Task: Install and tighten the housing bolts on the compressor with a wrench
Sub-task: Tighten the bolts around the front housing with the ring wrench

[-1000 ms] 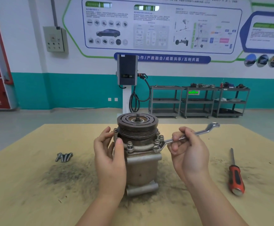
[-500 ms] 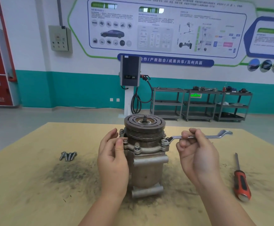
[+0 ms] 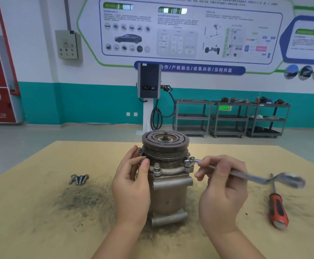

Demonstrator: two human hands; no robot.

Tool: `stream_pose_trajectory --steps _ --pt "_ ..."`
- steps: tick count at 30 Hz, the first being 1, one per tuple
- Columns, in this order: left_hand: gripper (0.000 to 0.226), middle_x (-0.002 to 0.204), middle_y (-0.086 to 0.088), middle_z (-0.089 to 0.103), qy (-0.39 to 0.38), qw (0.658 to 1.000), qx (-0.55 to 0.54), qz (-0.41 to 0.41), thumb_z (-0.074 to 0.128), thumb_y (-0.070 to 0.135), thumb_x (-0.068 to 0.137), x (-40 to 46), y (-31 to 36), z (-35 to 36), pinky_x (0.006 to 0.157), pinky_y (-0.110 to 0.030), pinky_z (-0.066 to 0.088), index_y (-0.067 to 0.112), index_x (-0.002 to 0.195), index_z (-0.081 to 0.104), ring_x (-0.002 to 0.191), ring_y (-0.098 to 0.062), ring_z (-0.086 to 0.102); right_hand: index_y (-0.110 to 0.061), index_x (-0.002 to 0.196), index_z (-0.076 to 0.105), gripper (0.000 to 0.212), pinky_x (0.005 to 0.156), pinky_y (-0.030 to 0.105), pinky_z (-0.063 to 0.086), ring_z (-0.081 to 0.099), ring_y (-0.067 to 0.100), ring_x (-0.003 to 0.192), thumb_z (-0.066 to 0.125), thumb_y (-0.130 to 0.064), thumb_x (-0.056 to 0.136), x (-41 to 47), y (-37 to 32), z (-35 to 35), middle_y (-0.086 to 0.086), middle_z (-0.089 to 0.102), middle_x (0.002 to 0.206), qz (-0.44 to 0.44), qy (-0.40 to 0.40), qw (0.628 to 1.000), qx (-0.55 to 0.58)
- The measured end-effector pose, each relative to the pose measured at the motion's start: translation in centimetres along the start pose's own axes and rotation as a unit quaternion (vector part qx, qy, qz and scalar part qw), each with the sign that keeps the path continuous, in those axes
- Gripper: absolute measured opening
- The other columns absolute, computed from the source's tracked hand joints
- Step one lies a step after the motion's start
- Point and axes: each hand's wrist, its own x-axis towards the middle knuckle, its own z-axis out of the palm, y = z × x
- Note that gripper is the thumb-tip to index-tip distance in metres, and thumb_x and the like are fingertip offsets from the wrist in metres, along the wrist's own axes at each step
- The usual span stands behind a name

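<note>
Compressor [image 3: 168, 186] stands upright mid-tabletop [image 3: 30, 212], pulley end up. Step in hand, as I judge it: tightening a flange bolt [image 3: 188, 162] on the compressor's right side. Wrench [image 3: 249, 174] has its near end on that bolt; shaft runs out to the right, far end blurred.

Right hand [image 3: 222, 193]: fingers curled round the wrench shaft, gripping it. Left hand [image 3: 131, 187]: wraps the compressor's left side, thumb pressing by the flange, bracing it.

Four spare bolts [image 3: 79, 179] lie together well to the left; screwdriver [image 3: 277, 208] lies to the right, untouched.

Next move likely calls for a reseat of the wrench and another swing, left hand resisting the turn.

Unclear: whether the wrench end sits fully on the bolt head; rear flange bolts hidden behind the pulley; how tight any bolt is.
</note>
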Motion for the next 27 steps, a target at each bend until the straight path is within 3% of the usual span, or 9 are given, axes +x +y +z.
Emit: stream_pose_trajectory --steps 4,8,10,12,15,19,23,25,27 --pt "0.025 0.121 0.023 0.064 -0.005 0.999 0.031 0.02 0.062 0.007 0.093 0.1 -0.1 -0.1 0.096 -0.012 0.046 0.029 0.087 0.07 0.117 0.003 0.058 -0.018 0.092 0.061 0.016 0.071 0.031 0.051 0.06 0.017 0.078 0.053 -0.029 0.099 -1.9 0.3 0.3 -0.001 0.063 0.087 -0.154 -0.167 0.966 -0.125" --pt "0.016 0.126 0.017 0.061 -0.004 1.0 -0.002 0.005 0.063 0.011 0.094 -0.1 -0.2 0.3 0.102 -0.03 0.047 0.026 0.09 0.064 0.121 -0.006 0.057 -0.018 0.096 0.061 0.008 0.075 0.028 0.05 0.06 0.016 0.084 0.057 -0.025 0.096 -1.4 0.0 0.3 -0.004 0.061 0.092 -0.166 -0.228 0.95 -0.138" --pt "0.015 0.126 0.018 0.061 0.003 0.998 -0.053 -0.019 0.065 0.009 0.092 -0.2 -0.1 0.3 0.101 -0.022 0.047 0.023 0.091 0.061 0.12 -0.003 0.058 -0.024 0.095 0.059 0.018 0.076 0.02 0.048 0.061 0.009 0.082 0.046 -0.034 0.102 -0.5 -0.3 0.0 -0.006 0.061 0.092 -0.116 -0.184 0.971 -0.096" --pt "0.014 0.122 0.023 0.062 0.008 0.998 -0.059 -0.029 0.066 0.007 0.09 0.0 0.1 0.2 0.097 -0.014 0.046 0.02 0.087 0.061 0.117 0.001 0.059 -0.031 0.091 0.057 0.023 0.067 0.019 0.048 0.059 0.009 0.068 0.039 -0.038 0.103 0.6 -0.7 -0.2 -0.002 0.063 0.085 -0.04 -0.104 0.993 -0.041" --pt "0.015 0.123 0.017 0.064 0.014 0.998 -0.048 -0.028 0.067 0.004 0.089 0.1 0.2 0.1 0.093 -0.011 0.047 0.017 0.083 0.063 0.115 0.002 0.06 -0.018 0.083 0.051 0.027 0.055 0.023 0.045 0.054 0.015 0.054 0.035 -0.028 0.103 2.0 -0.7 -0.5 0.0 0.064 0.072 0.077 0.001 0.997 0.017" --pt "0.014 0.126 0.014 0.061 0.004 0.999 -0.023 -0.033 0.065 0.006 0.091 0.1 0.4 0.0 0.091 -0.007 0.045 0.018 0.084 0.062 0.117 0.004 0.058 -0.01 0.079 0.051 0.035 0.049 0.021 0.042 0.05 0.015 0.049 0.031 -0.022 0.106 3.4 -0.1 -1.1 0.003 0.063 0.065 0.243 0.032 0.961 0.126" --pt "0.013 0.125 0.014 0.061 -0.013 0.999 -0.007 -0.051 0.062 0.006 0.093 0.3 0.6 -0.2 0.089 -0.004 0.044 0.016 0.084 0.061 0.115 0.009 0.057 -0.01 0.08 0.051 0.032 0.044 0.02 0.039 0.045 0.014 0.043 0.033 -0.018 0.105 4.4 0.8 -1.6 0.004 0.059 0.06 0.399 0.056 0.887 0.223" --pt "0.012 0.125 0.01 0.062 -0.024 0.998 0.001 -0.062 0.061 0.006 0.094 0.5 0.7 -0.2 0.086 -0.002 0.043 0.014 0.085 0.06 0.114 0.012 0.056 -0.011 0.08 0.05 0.028 0.042 0.019 0.037 0.042 0.013 0.042 0.033 -0.013 0.103 4.5 1.2 -1.7 0.003 0.057 0.059 0.447 0.067 0.859 0.241" --pt "0.012 0.125 0.007 0.062 -0.033 0.997 0.0 -0.07 0.06 0.005 0.094 0.7 0.7 -0.3 0.085 -0.001 0.043 0.013 0.085 0.06 0.112 0.014 0.055 -0.012 0.082 0.049 0.026 0.042 0.02 0.036 0.041 0.014 0.042 0.033 -0.01 0.102 4.3 1.4 -1.5 0.002 0.055 0.059 0.442 0.084 0.861 0.237"
